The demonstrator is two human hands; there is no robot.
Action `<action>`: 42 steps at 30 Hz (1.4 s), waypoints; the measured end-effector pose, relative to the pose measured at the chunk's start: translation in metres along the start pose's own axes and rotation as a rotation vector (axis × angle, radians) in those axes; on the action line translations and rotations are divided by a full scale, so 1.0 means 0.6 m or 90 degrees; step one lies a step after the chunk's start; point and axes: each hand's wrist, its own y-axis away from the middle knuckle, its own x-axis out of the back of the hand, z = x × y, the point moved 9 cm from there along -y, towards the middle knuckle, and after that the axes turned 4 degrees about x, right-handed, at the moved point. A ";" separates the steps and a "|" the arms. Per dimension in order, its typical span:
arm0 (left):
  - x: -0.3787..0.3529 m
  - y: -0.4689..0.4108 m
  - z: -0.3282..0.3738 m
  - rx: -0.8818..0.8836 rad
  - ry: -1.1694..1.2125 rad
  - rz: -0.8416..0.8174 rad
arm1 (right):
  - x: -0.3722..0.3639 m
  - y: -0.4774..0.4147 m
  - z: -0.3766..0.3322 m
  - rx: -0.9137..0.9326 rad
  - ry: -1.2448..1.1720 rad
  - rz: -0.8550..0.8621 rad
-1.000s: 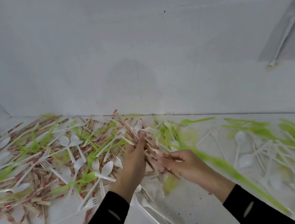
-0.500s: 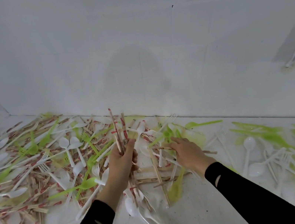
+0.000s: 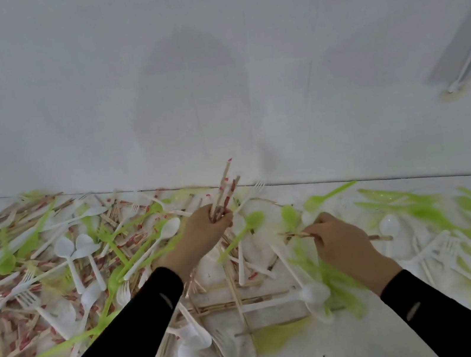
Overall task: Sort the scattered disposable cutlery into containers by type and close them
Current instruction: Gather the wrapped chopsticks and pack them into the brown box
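Now the left hand (image 3: 203, 233) is curled round a bundle of wooden chopsticks in red-printed paper sleeves (image 3: 225, 189), held upright over the pile with its tips pointing away toward the wall (image 3: 117, 73). To its right and nearer the person, the right hand (image 3: 340, 243) pinches one thin wooden chopstick (image 3: 292, 234) just above the white bench (image 3: 335, 354). Its long axis runs crosswise, with one end aimed toward the bundle. The likely next move is to swing it upright and leftward into that fist. Lime-green plastic spoons (image 3: 251, 222) and white plastic spoons (image 3: 66, 248) lie scattered all around.
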 end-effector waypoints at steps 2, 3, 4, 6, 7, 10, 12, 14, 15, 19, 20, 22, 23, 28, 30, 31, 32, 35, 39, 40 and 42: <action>-0.022 -0.035 0.017 -0.032 -0.086 0.012 | -0.003 -0.020 -0.004 0.035 0.009 0.004; -0.033 -0.051 0.021 -0.046 -0.138 0.017 | -0.010 -0.029 -0.016 0.073 0.028 -0.011; -0.045 -0.067 0.024 -0.053 -0.183 0.019 | -0.016 -0.036 -0.028 0.113 0.042 -0.016; -0.059 -0.096 0.033 -0.069 -0.259 0.038 | -0.017 -0.046 -0.056 0.186 0.078 0.010; -0.059 -0.110 0.036 -0.067 -0.279 0.055 | -0.022 -0.046 -0.064 0.204 0.095 0.007; -0.058 -0.148 0.022 0.003 -0.265 0.072 | -0.050 -0.049 -0.072 0.266 0.158 -0.004; -0.067 -0.159 0.007 0.050 -0.303 0.064 | -0.059 -0.045 -0.077 0.309 0.184 -0.015; -0.075 -0.160 -0.001 0.074 -0.333 0.086 | -0.057 -0.043 -0.077 0.340 0.177 0.009; -0.080 -0.158 -0.002 0.077 -0.340 0.094 | -0.057 -0.042 -0.074 0.347 0.171 0.028; -0.089 -0.154 -0.003 0.083 -0.365 0.096 | -0.048 -0.024 -0.064 0.363 0.154 0.085; -0.093 -0.153 -0.005 0.083 -0.360 0.078 | -0.043 -0.018 -0.063 0.365 0.142 0.102; -0.109 -0.152 -0.010 0.085 -0.351 0.010 | -0.038 -0.007 -0.061 0.377 0.144 0.131; -0.118 -0.150 -0.011 0.085 -0.351 -0.032 | -0.036 0.000 -0.061 0.390 0.149 0.143; -0.146 -0.126 -0.012 0.074 -0.334 -0.089 | 0.007 0.033 -0.044 0.397 0.114 0.193; -0.139 -0.113 -0.008 0.066 -0.333 -0.023 | 0.031 0.048 -0.037 0.405 0.086 0.219; -0.135 -0.105 -0.004 0.061 -0.337 0.002 | 0.041 0.056 -0.036 0.411 0.089 0.230; -0.134 -0.097 -0.001 0.060 -0.336 0.014 | 0.049 0.066 -0.036 0.418 0.100 0.241; -0.136 -0.078 0.008 0.065 -0.324 0.000 | 0.070 0.090 -0.040 0.441 0.135 0.271; -0.130 -0.064 0.025 0.042 -0.216 0.007 | 0.074 0.096 -0.043 0.453 0.229 0.263; -0.124 -0.058 0.033 0.032 -0.161 0.020 | 0.076 0.095 -0.039 0.443 0.252 0.260; -0.103 -0.041 0.054 -0.005 -0.041 0.045 | 0.089 0.089 -0.030 0.405 0.274 0.263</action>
